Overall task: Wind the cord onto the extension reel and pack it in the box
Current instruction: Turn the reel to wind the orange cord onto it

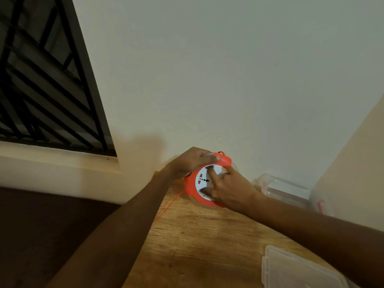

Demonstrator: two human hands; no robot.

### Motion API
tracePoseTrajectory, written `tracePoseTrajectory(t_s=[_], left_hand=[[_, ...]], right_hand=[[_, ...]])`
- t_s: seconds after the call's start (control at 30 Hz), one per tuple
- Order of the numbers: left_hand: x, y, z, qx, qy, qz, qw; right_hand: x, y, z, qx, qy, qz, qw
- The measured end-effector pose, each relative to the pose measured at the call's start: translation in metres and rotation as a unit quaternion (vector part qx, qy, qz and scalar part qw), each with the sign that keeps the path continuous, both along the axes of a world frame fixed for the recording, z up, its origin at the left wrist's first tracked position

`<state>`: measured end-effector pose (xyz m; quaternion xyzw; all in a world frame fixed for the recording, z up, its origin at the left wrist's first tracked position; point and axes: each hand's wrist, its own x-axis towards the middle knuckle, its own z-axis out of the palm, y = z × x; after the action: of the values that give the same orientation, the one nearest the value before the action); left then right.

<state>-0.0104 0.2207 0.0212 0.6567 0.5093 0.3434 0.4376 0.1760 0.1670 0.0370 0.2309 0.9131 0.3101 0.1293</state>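
Head-worn view, angled forward-down, close over the table [207, 246] corner.

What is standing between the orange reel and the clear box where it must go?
Nothing visible. The reel, held in both hands, sits on the wooden table, and only bare tabletop lies between it and the clear box to its right. The box's lid lies apart, nearer the camera.

a plain pale wall [228, 69] rises beyond the fingers, a dark barred window [41, 80] to their left, wooden tabletop [197, 246] beneath.

Glossy orange plastic reel [208, 179] — grained matt wood table [199, 242], clear plastic box [284, 189].
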Motion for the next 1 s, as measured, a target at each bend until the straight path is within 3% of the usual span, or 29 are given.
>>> tracePoseTrajectory(t_s=[0.13,0.23,0.37,0.47,0.53,0.63,0.67,0.73,0.77,0.8,0.83,0.9,0.93,0.97,1.0], left_hand=[[0.000,-0.010,-0.019,-0.030,-0.136,0.052,0.989],[0.013,-0.020,-0.028,-0.046,-0.286,0.132,0.948],[0.039,-0.025,-0.032,-0.049,-0.380,0.258,0.887],[0.056,-0.025,-0.035,0.026,-0.334,0.323,0.885],[0.063,-0.027,-0.037,0.095,-0.293,0.333,0.891],[0.064,-0.028,-0.045,0.130,-0.218,0.320,0.913],[0.061,-0.029,-0.047,0.126,-0.207,0.310,0.919],[0.053,-0.027,-0.049,0.102,-0.207,0.314,0.921],[0.049,-0.026,-0.051,0.086,-0.218,0.319,0.918],[0.046,-0.025,-0.051,0.076,-0.231,0.315,0.918],[0.043,-0.026,-0.049,0.067,-0.242,0.310,0.917],[0.043,-0.028,-0.046,0.053,-0.237,0.310,0.919],[0.042,-0.028,-0.045,0.050,-0.233,0.312,0.920],[0.041,-0.027,-0.045,0.047,-0.237,0.311,0.919],[0.039,-0.026,-0.044,0.043,-0.250,0.304,0.918]], right_hand=[[0.003,0.006,0.007,-0.018,0.036,-0.035,0.999],[0.003,0.012,0.012,-0.071,0.150,-0.125,0.978],[-0.004,0.016,0.007,-0.149,0.349,-0.253,0.890],[-0.012,0.018,-0.007,-0.197,0.450,-0.315,0.812],[-0.018,0.020,-0.014,-0.274,0.542,-0.358,0.709],[-0.027,0.021,-0.018,-0.434,0.669,-0.414,0.440],[-0.026,0.021,-0.017,-0.467,0.677,-0.421,0.383],[-0.018,0.020,-0.013,-0.513,0.673,-0.419,0.330],[-0.013,0.019,-0.011,-0.526,0.665,-0.413,0.333],[-0.007,0.018,-0.010,-0.517,0.653,-0.407,0.374],[-0.001,0.019,-0.010,-0.480,0.634,-0.397,0.458],[0.010,0.018,-0.008,-0.310,0.539,-0.346,0.702],[0.014,0.017,-0.006,-0.202,0.469,-0.296,0.807],[0.018,0.017,-0.004,-0.118,0.395,-0.228,0.882],[0.022,0.017,-0.002,-0.072,0.323,-0.150,0.932]])
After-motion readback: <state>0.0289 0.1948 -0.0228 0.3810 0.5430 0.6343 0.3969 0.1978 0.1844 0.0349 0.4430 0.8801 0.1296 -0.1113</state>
